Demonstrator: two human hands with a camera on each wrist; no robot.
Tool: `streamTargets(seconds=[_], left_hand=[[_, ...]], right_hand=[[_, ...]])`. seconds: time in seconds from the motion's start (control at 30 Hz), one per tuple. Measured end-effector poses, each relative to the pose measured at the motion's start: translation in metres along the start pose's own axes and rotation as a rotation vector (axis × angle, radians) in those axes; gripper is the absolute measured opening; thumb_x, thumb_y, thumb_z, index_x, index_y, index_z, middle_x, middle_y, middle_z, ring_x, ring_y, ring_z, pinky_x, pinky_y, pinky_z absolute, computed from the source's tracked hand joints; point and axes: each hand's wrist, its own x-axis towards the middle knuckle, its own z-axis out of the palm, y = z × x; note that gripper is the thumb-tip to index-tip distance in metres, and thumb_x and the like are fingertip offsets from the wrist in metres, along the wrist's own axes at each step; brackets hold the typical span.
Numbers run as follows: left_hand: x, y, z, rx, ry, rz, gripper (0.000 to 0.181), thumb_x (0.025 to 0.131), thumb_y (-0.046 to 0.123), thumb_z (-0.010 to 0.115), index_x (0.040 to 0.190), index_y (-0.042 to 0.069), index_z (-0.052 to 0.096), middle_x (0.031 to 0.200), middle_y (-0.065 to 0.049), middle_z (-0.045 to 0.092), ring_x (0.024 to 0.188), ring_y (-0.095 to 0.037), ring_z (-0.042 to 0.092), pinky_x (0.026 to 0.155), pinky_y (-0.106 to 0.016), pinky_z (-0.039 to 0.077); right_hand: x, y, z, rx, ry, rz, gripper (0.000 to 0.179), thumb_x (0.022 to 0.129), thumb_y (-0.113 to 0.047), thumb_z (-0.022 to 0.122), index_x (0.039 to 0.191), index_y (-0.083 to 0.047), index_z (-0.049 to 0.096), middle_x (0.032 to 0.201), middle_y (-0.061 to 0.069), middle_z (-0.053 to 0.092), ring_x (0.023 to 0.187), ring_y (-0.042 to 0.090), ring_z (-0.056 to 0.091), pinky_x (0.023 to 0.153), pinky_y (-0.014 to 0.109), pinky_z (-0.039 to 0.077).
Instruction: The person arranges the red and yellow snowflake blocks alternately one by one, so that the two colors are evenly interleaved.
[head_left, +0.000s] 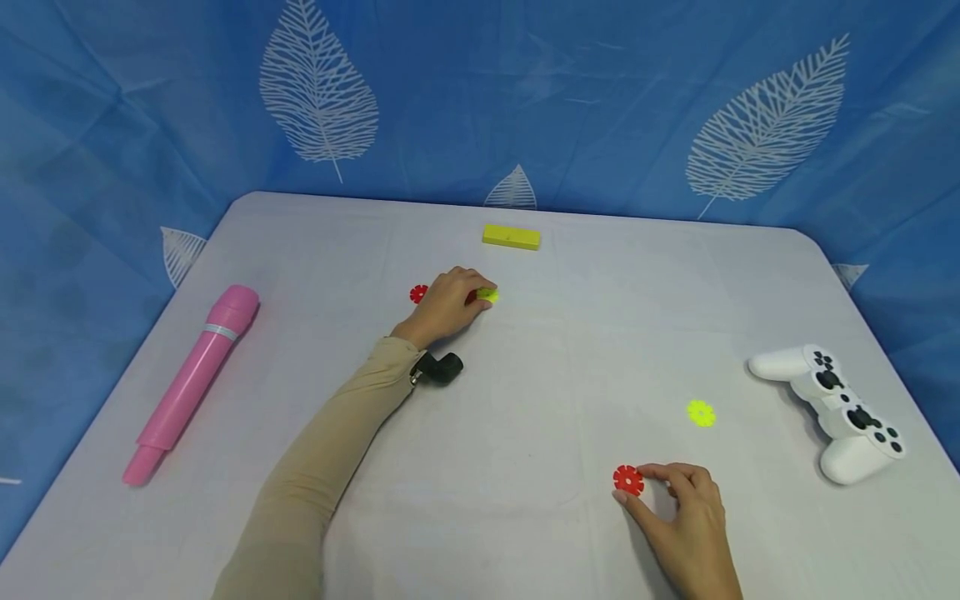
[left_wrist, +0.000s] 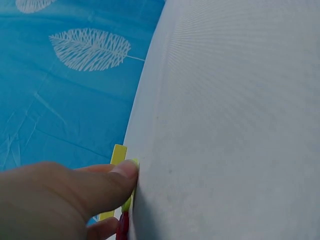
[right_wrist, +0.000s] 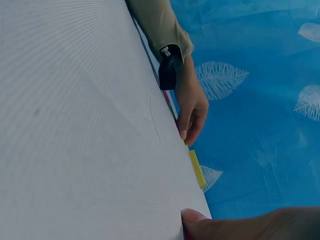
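Observation:
My left hand is over the far middle of the table, its thumb and fingers pinching a yellow-green notched disc. A dark red piece shows just under that disc in the left wrist view, partly hidden by the fingers. Left of this hand, by the wrist, lies a red notched disc. At the near right, my right hand holds another red notched disc by its edges between thumb and index finger. Beyond it lies a second yellow-green notched disc, flat on the table.
A yellow block lies near the far edge. Along the left side rests a long pink rod with a rounded head and silver band. A white game controller is at the right. A blue leaf-patterned curtain hangs behind the white table.

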Motion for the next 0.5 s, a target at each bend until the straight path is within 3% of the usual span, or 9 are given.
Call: streamTargets(seconds=[0.2, 0.37, 0.5], left_hand=[[-0.0003, -0.0001, -0.0011, -0.01, 0.008, 0.006, 0.03, 0.087, 0.022, 0.061, 0.115, 0.012, 0.063, 0.118, -0.005, 0.061, 0.114, -0.021, 0.05, 0.097, -0.038, 0.038], [-0.0004, 0.0006, -0.0015, -0.013, 0.006, 0.003, 0.03, 0.087, 0.022, 0.06, 0.115, 0.012, 0.063, 0.118, -0.005, 0.061, 0.114, -0.021, 0.049, 0.097, -0.038, 0.038], [-0.001, 0.0017, -0.0015, -0.014, -0.001, -0.002, 0.03, 0.087, 0.022, 0.06, 0.115, 0.012, 0.062, 0.119, -0.005, 0.06, 0.114, -0.021, 0.049, 0.097, -0.038, 0.038]], right_hand=[[0.0001, 0.0001, 0.0005, 0.015, -0.006, -0.039, 0.038, 0.066, -0.018, 0.08, 0.097, -0.008, 0.061, 0.102, 0.009, 0.05, 0.092, 0.017, 0.04, 0.075, 0.028, 0.033], [-0.0031, 0.0005, 0.001, 0.046, 0.075, -0.198, 0.04, 0.063, -0.008, 0.08, 0.096, -0.008, 0.058, 0.089, 0.0, 0.057, 0.08, 0.005, 0.045, 0.068, 0.01, 0.033], [-0.0044, 0.0005, 0.0007, 0.099, 0.087, -0.299, 0.041, 0.063, -0.002, 0.079, 0.098, -0.007, 0.058, 0.077, -0.005, 0.06, 0.067, -0.003, 0.045, 0.061, 0.008, 0.033]])
